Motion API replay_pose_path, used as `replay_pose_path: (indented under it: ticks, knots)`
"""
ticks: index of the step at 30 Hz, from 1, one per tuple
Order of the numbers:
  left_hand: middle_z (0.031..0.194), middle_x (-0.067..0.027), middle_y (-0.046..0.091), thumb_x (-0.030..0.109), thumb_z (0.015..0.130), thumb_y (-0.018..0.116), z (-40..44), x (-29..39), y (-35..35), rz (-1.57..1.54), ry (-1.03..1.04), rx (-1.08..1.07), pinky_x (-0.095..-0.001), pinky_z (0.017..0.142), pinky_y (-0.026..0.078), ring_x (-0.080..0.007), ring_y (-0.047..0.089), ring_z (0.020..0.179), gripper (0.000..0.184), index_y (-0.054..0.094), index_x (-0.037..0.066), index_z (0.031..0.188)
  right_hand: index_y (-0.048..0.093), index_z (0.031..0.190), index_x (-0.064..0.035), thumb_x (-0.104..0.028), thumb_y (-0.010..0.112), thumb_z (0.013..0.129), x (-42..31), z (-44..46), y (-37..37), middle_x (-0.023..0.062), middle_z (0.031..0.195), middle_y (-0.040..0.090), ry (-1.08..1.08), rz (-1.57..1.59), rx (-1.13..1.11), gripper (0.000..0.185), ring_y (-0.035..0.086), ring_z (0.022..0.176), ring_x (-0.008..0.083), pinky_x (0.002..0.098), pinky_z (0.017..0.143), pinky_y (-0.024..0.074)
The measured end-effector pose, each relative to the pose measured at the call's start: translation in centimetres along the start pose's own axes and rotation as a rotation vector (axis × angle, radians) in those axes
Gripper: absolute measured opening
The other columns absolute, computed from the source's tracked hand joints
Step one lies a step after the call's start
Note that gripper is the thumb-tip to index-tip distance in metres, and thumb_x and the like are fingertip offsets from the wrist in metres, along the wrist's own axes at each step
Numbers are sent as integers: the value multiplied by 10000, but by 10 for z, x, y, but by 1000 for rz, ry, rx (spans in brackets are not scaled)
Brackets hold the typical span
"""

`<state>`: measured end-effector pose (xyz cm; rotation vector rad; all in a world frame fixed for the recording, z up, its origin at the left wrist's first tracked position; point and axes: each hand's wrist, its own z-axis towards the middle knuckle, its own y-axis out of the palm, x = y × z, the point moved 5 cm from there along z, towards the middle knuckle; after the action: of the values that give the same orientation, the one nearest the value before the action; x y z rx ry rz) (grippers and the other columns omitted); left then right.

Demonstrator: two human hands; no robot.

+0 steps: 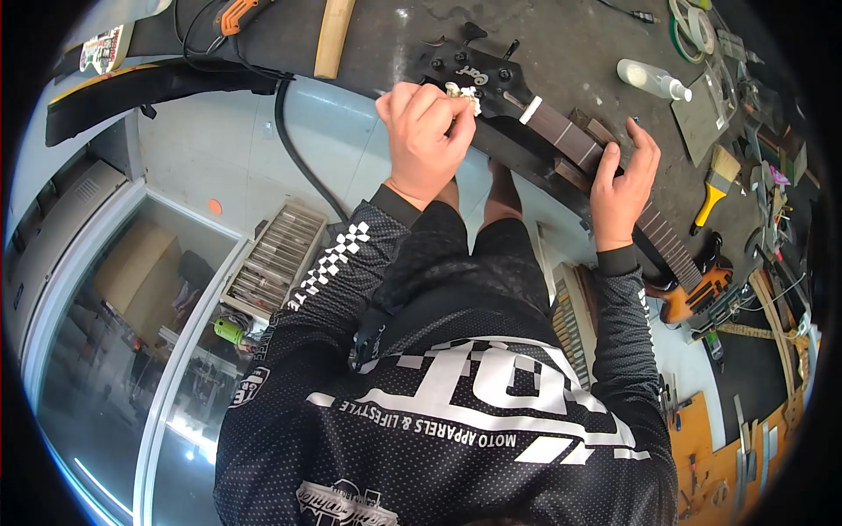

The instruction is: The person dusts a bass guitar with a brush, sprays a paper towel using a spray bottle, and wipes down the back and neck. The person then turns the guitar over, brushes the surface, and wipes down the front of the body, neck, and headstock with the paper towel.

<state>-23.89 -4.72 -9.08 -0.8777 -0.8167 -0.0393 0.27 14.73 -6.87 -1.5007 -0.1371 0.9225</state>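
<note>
A guitar with a long fretted neck lies along the table edge. Its black headstock carries tuning pegs and a pale logo, and a white nut sits at the start of the fretboard. My left hand pinches a crumpled white wad over the headstock; whether it is cloth or tissue I cannot tell. Beside the upper frets is my right hand, thumb and fingers apart with nothing between them. Wooden blocks stand at the neck near that hand. The orange-brown body rests at the right.
On the dark tabletop are a clear bottle, a yellow-handled brush, a wooden stick and tape rolls. Tools clutter the far right. A black cable hangs at the left, above a slotted rack.
</note>
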Motion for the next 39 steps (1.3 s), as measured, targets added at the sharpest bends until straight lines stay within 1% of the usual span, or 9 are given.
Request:
replay_pose_path:
  ticks: [10,13,16,20,23,29,33,37,39]
  knots:
    - [912,58,680,105,813,934,3,27,17,-34,81,25,-447,973,393,-230,641,956,204,787,188,928,678,1509,-21,-99,697,1101,-2,0,1,215,1437,700,-2,-7,-7,416,672,1366,425,519,1197,511]
    - [910,72,676,127,838,921,7,35,25,-65,132,23,-458,978,368,-219,643,971,176,821,193,967,679,1508,-18,-96,696,1099,-1,-1,2,214,1439,701,-6,-7,-10,417,672,1369,424,518,1200,510]
    - [926,80,675,137,857,914,3,19,7,-27,123,-40,-460,974,361,-211,639,984,170,839,199,997,678,1511,-19,-94,695,1097,1,1,2,213,1442,702,0,-10,0,421,671,1374,424,520,1204,508]
    - [894,82,670,149,861,913,6,34,21,-54,90,-29,-455,984,357,-209,637,972,159,838,199,993,678,1514,-23,-91,697,1094,1,-3,1,212,1446,701,6,-10,-11,427,669,1380,425,523,1208,505]
    - [884,83,668,149,867,903,-2,14,5,-5,80,-31,-456,986,357,-211,638,982,151,834,210,987,677,1517,-25,-90,698,1092,0,0,1,211,1449,701,5,-17,-6,431,667,1383,424,524,1209,503]
    - [890,73,702,145,922,923,11,-48,-21,154,-78,54,-442,965,344,-218,611,978,114,840,202,976,678,1522,-31,-88,695,1091,-1,0,2,211,1448,704,14,-23,2,435,666,1384,426,528,1210,501]
    - [863,73,672,138,951,923,26,-54,-12,39,-79,54,-426,956,371,-217,609,978,93,841,171,978,679,1525,-34,-88,692,1093,0,-1,3,209,1447,703,4,-25,2,436,666,1384,424,528,1210,502]
    - [938,62,707,125,952,907,32,-57,-19,76,-85,7,-406,955,397,-236,609,1021,90,845,170,998,681,1524,-35,-92,688,1094,1,0,2,208,1446,703,14,-34,-3,434,669,1380,422,529,1209,501]
    - [1055,30,751,101,960,889,46,-61,-14,32,-101,12,-425,998,455,-271,627,1083,71,845,141,998,681,1525,-36,-95,687,1095,0,0,2,207,1446,703,8,-29,-6,434,670,1378,422,529,1209,501]
